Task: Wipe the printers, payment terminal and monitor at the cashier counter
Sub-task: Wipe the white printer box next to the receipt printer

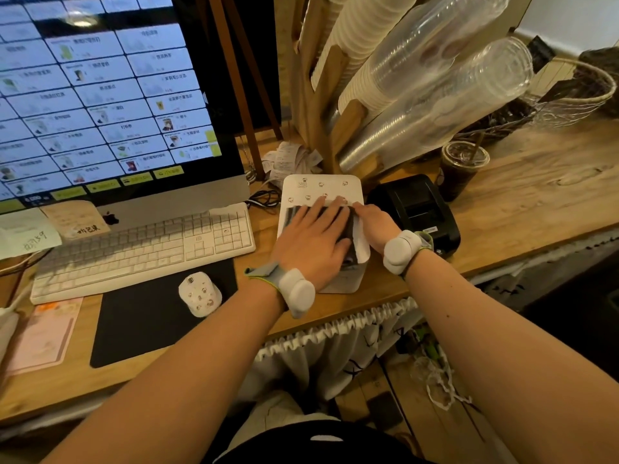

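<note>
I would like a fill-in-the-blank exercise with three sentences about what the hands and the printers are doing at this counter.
1. Both hands press a dark cloth onto the ____ printer.
2. The black printer stands to the ____ of the white one.
3. The left hand lies flat with its fingers ____; the right hand is beside it.

Missing words: white; right; spread

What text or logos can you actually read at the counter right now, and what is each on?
Apple logo, no words: monitor chin.
Monitor screen tiles: blurred, unreadable.
Handwritten notes under the screen: not legible.
White printer top marking: too small.
Receipts behind it: too small.
</note>
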The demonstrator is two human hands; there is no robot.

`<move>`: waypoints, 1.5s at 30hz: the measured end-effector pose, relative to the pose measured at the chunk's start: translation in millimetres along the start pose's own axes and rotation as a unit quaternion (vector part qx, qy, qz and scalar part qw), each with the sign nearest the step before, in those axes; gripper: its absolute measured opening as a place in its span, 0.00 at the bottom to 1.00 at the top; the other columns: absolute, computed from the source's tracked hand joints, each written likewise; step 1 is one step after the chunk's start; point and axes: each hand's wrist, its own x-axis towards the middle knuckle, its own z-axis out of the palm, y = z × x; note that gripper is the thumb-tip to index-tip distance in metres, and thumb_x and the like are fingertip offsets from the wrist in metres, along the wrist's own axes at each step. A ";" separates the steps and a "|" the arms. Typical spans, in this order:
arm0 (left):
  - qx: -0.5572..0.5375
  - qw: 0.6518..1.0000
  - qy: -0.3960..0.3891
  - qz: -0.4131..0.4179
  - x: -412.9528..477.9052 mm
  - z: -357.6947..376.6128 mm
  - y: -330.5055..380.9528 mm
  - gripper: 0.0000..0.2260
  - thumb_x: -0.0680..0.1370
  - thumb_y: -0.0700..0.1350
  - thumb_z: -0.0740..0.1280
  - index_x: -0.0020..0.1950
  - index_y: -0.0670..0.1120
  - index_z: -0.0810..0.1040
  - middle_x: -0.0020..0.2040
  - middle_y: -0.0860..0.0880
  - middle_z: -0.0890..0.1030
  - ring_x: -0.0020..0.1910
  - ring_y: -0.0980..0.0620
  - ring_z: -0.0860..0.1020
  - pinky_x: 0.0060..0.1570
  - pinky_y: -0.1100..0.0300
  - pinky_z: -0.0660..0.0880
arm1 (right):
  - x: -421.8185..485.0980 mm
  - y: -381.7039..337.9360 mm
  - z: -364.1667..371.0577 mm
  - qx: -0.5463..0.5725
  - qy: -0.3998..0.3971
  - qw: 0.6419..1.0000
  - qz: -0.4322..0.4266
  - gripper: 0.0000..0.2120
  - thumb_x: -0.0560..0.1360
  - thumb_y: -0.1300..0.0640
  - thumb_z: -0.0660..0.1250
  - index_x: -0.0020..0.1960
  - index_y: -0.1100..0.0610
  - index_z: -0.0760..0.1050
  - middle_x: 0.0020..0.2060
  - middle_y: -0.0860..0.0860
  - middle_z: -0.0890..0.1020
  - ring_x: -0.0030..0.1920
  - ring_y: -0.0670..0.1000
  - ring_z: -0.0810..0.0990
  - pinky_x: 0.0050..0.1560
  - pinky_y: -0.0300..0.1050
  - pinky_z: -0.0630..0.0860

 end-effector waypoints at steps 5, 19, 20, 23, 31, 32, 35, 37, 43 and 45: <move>-0.072 0.985 -0.015 -0.157 16.4 2.5 -26.0 0.30 0.81 0.59 0.50 0.80 0.48 0.48 0.81 0.47 0.45 0.79 0.43 0.43 0.77 0.46 0.47 | 2.2 -1.9 0.1 0.068 -0.013 0.997 0.038 0.20 0.81 0.46 0.58 0.66 0.57 0.68 0.57 0.55 0.81 0.48 0.52 0.81 0.45 0.43 0.76; -0.093 0.987 -0.061 -0.115 48.6 -4.9 -49.0 0.33 0.81 0.62 0.52 0.80 0.49 0.46 0.80 0.48 0.42 0.78 0.45 0.38 0.76 0.48 0.42 | 25.0 -14.5 8.6 0.062 0.030 0.997 0.025 0.25 0.75 0.33 0.58 0.60 0.52 0.73 0.45 0.52 0.84 0.43 0.55 0.85 0.46 0.51 0.82; -0.097 0.987 -0.063 -0.114 55.2 -4.9 -52.8 0.33 0.81 0.62 0.52 0.80 0.48 0.46 0.80 0.47 0.42 0.78 0.45 0.38 0.76 0.48 0.42 | 24.6 -14.8 8.4 0.038 0.031 0.999 0.023 0.25 0.76 0.34 0.57 0.61 0.52 0.73 0.45 0.52 0.84 0.42 0.54 0.84 0.42 0.48 0.80; -0.134 0.981 -0.062 -0.128 78.4 -5.3 -65.7 0.34 0.81 0.60 0.55 0.81 0.46 0.47 0.80 0.45 0.41 0.78 0.43 0.37 0.76 0.49 0.42 | 28.2 -14.6 8.7 -0.004 0.041 0.999 0.021 0.25 0.77 0.34 0.54 0.62 0.52 0.70 0.45 0.52 0.83 0.41 0.53 0.82 0.36 0.43 0.75; -0.578 0.778 0.003 -0.246 85.9 -0.6 -89.2 0.26 0.81 0.44 0.63 0.78 0.48 0.59 0.72 0.47 0.68 0.65 0.50 0.71 0.60 0.60 0.69 | 25.6 -14.9 9.0 0.013 0.032 0.999 0.034 0.26 0.78 0.35 0.53 0.67 0.51 0.66 0.47 0.51 0.83 0.44 0.54 0.84 0.42 0.46 0.80; -0.633 0.725 0.013 -0.269 83.8 4.2 -91.5 0.25 0.81 0.45 0.63 0.78 0.48 0.60 0.70 0.47 0.72 0.62 0.49 0.73 0.58 0.59 0.71 | 26.1 -14.3 9.4 0.016 0.031 0.999 0.033 0.26 0.78 0.35 0.53 0.68 0.51 0.65 0.47 0.50 0.83 0.44 0.54 0.84 0.42 0.47 0.80; -0.721 0.610 0.009 -0.328 74.1 17.4 -93.1 0.23 0.78 0.56 0.65 0.70 0.48 0.72 0.61 0.44 0.80 0.56 0.46 0.80 0.58 0.53 0.77 | 25.9 -14.3 8.9 0.020 0.029 0.999 0.035 0.25 0.79 0.36 0.53 0.68 0.51 0.65 0.47 0.50 0.83 0.43 0.53 0.84 0.38 0.44 0.78; -0.762 0.551 0.002 -0.341 62.7 17.9 -89.7 0.16 0.81 0.56 0.61 0.60 0.48 0.79 0.49 0.44 0.85 0.47 0.45 0.83 0.51 0.53 0.80 | 25.5 -15.2 10.4 0.030 0.029 0.998 0.039 0.25 0.79 0.36 0.53 0.68 0.50 0.64 0.48 0.51 0.83 0.43 0.54 0.84 0.39 0.45 0.79; -0.646 0.691 0.018 -0.323 38.0 42.7 -91.6 0.17 0.85 0.45 0.55 0.70 0.37 0.70 0.56 0.35 0.79 0.49 0.44 0.79 0.55 0.52 0.79 | 27.2 -11.2 10.9 0.036 0.023 0.998 0.040 0.25 0.79 0.36 0.53 0.69 0.49 0.63 0.48 0.50 0.83 0.43 0.53 0.84 0.39 0.44 0.79; -0.619 0.720 0.027 -0.313 37.4 39.3 -91.2 0.16 0.84 0.41 0.54 0.68 0.34 0.71 0.49 0.38 0.79 0.45 0.46 0.77 0.51 0.51 0.79 | 27.4 -10.7 11.2 0.038 0.018 0.998 0.040 0.25 0.78 0.36 0.53 0.70 0.48 0.62 0.48 0.49 0.83 0.44 0.54 0.85 0.41 0.46 0.80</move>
